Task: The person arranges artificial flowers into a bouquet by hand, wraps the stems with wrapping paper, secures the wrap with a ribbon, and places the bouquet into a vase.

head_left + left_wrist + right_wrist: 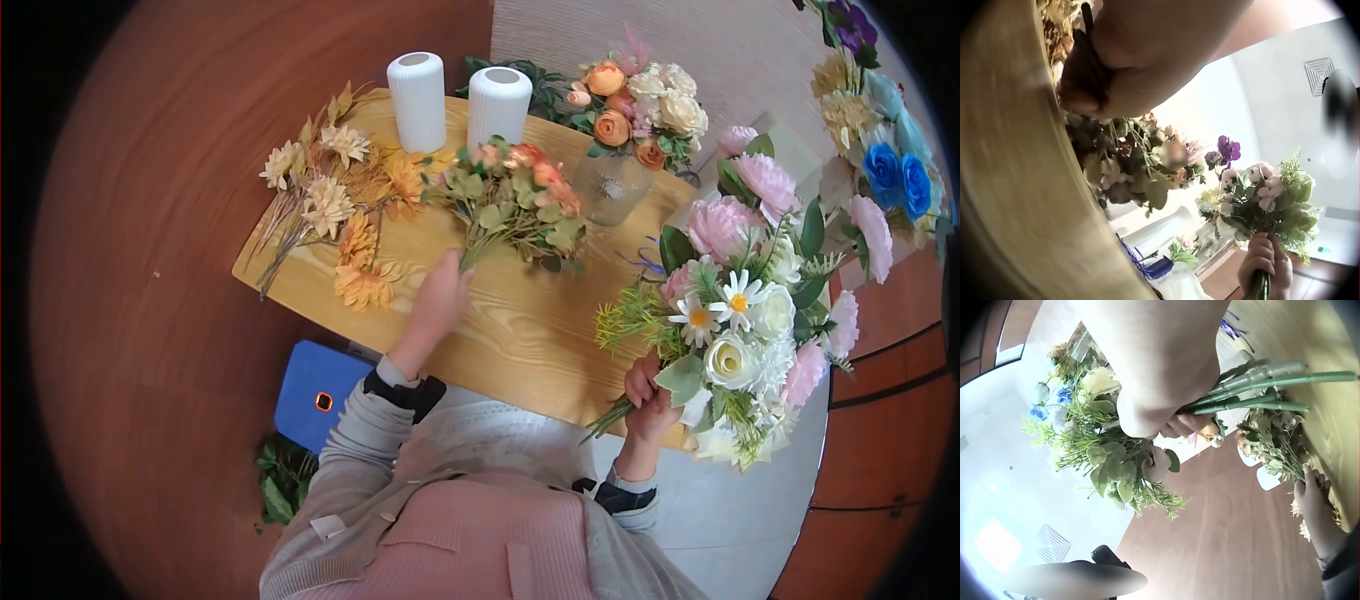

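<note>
My left hand [440,296] grips the gathered stems of an orange-and-coral flower bunch [515,195] with many green leaves, low over the middle of the wooden table. In the left wrist view, dark stems [1088,56] pass between the fingers. At the right, my right hand [650,402] holds a large bouquet [740,345] of pink peonies, white roses, daisies and fern sprigs, tilted with its heads to the upper right. Its green stems [1285,380] stick out below the fist in the right wrist view.
Cream and orange dried-looking flowers [327,205] lie at the table's left. Two white ribbed vases [417,105] stand at the back beside a clear glass vase [612,195] below peach and cream flowers [640,110]. Blue ribbon [648,258] lies near the right bouquet; a blue stool [312,385] is below the table [520,330].
</note>
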A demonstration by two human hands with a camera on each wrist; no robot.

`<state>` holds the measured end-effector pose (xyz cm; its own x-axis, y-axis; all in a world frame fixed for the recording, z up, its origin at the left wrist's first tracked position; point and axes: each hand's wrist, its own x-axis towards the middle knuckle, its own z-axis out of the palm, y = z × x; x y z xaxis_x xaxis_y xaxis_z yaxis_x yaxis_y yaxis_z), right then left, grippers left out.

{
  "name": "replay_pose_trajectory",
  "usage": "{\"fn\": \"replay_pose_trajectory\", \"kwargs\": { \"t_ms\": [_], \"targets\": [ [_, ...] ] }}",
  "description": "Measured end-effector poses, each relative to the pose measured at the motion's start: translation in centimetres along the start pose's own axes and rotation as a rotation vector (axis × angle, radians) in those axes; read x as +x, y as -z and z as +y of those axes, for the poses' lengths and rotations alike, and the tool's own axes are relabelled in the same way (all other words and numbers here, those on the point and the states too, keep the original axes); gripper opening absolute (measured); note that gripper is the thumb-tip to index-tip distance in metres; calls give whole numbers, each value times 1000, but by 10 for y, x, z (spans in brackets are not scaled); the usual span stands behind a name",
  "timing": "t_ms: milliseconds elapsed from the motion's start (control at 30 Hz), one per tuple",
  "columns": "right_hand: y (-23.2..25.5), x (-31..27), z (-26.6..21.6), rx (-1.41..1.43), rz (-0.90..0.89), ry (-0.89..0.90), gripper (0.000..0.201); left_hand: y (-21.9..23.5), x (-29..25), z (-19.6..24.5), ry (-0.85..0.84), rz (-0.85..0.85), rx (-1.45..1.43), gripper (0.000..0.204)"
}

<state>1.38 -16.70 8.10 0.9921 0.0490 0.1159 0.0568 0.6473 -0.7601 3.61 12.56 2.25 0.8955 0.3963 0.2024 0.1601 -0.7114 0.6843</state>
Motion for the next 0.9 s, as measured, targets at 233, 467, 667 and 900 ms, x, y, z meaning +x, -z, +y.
{"fn": "replay_pose_trajectory", "kwargs": {
  "t_ms": [233, 467, 667, 900],
  "targets": [
    [18, 4, 0, 86, 59, -61, 23, 33, -8, -4, -78, 312, -230, 29],
    [67, 6, 20, -87, 2, -27, 27, 116, 19, -42, -44, 584, -86, 32],
    [107, 1, 36, -191, -39, -54, 25, 139, 45, -150, 42, 347, 266, 35],
    [99, -5, 21, -375, -115, -90, 27, 138, 39, -175, 100, 340, 365, 52]
  ]
}}
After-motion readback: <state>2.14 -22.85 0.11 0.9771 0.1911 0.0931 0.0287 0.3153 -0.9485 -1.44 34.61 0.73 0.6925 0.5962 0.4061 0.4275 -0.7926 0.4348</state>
